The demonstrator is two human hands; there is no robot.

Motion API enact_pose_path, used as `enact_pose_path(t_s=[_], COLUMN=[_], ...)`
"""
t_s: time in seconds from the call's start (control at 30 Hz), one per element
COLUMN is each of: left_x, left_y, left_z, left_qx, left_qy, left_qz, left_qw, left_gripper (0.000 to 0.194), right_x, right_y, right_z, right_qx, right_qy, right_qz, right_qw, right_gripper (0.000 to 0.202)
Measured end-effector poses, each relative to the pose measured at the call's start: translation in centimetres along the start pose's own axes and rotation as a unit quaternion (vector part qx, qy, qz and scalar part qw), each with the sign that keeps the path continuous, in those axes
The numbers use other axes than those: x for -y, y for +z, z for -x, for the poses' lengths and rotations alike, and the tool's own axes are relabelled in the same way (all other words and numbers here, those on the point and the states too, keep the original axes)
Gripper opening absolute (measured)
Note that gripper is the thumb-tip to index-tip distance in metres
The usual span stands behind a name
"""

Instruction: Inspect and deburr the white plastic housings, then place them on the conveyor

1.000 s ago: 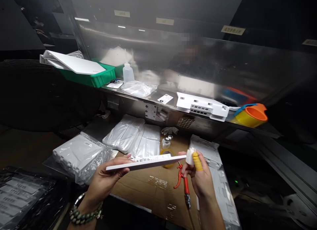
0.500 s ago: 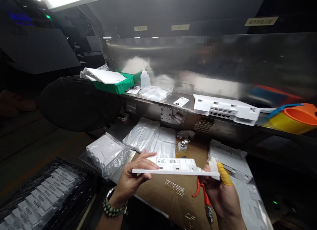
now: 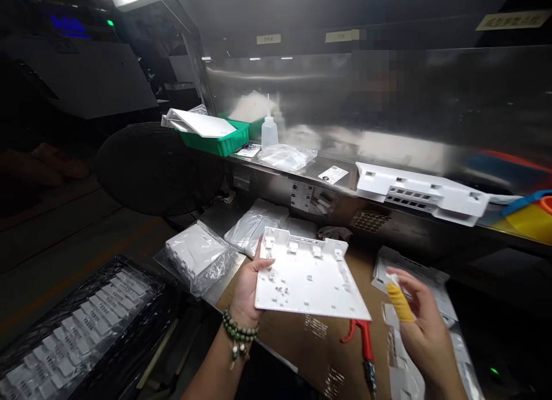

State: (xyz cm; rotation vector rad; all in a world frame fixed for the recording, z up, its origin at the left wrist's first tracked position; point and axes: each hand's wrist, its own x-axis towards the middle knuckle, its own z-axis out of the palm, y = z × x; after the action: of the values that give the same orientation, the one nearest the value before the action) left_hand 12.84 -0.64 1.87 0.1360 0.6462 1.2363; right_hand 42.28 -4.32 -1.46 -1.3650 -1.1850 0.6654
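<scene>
The left hand (image 3: 248, 285) grips a flat white plastic panel (image 3: 308, 273) by its left edge, thumb over the rim, and tilts its inner face up toward the person, so the small clips and ribs on it show. The right hand (image 3: 420, 322) is off the panel, just to its right and a little lower, fingers loosely curled. It pinches a small white wad against a yellow finger cot (image 3: 400, 303); I cannot tell what the wad is.

This looks to me like an inspect-and-wipe step, with the panel's inside face presented for a look. The next move probably calls for the right hand to come back to the panel while the left keeps it steady and tilted.

Half a second ago the panel lay nearly edge-on between both hands, the right one supporting its far end. Now it is turned face-up and held by the left alone.

Below the right hand, red-handled pliers (image 3: 366, 345) lie on the cardboard of the counter (image 3: 319, 342). Beyond the left hand sit bagged white parts (image 3: 196, 259), and more white panels (image 3: 416, 276) lie past the right hand.
</scene>
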Motion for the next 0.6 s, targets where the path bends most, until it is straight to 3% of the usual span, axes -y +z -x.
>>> enact_pose_path(t_s=[0.07,0.13,0.2,0.3,0.6], left_x=[0.4,0.9,1.3,1.6,1.6], left_y=[0.9,1.8,2.6,3.0,2.1], left_z=[0.1,0.3,0.5,0.8,0.6], left_qx=[-0.009,-0.002,0.006,-0.003,-0.010], left_qy=[0.049,0.074,0.071,0.059,0.056], left_qz=[-0.002,-0.016,-0.030,-0.042,-0.039], left_qw=[0.999,0.997,0.997,0.997,0.998], left_gripper=[0.092,0.099,0.101,0.101,0.105], right_x=[1.8,4.0,6.0,7.4,7.2], right_y=[1.4,4.2,7.4,10.8,11.1], right_z=[0.7,2.4,4.3,6.2,6.1], right_qx=[0.024,0.127,0.206,0.215,0.217], right_qy=[-0.143,-0.235,-0.281,-0.305,-0.323], right_qz=[0.075,0.079,0.075,0.076,0.069], right_qw=[0.987,0.960,0.934,0.925,0.919], right_gripper=[0.028,0.024,0.024,0.021,0.020])
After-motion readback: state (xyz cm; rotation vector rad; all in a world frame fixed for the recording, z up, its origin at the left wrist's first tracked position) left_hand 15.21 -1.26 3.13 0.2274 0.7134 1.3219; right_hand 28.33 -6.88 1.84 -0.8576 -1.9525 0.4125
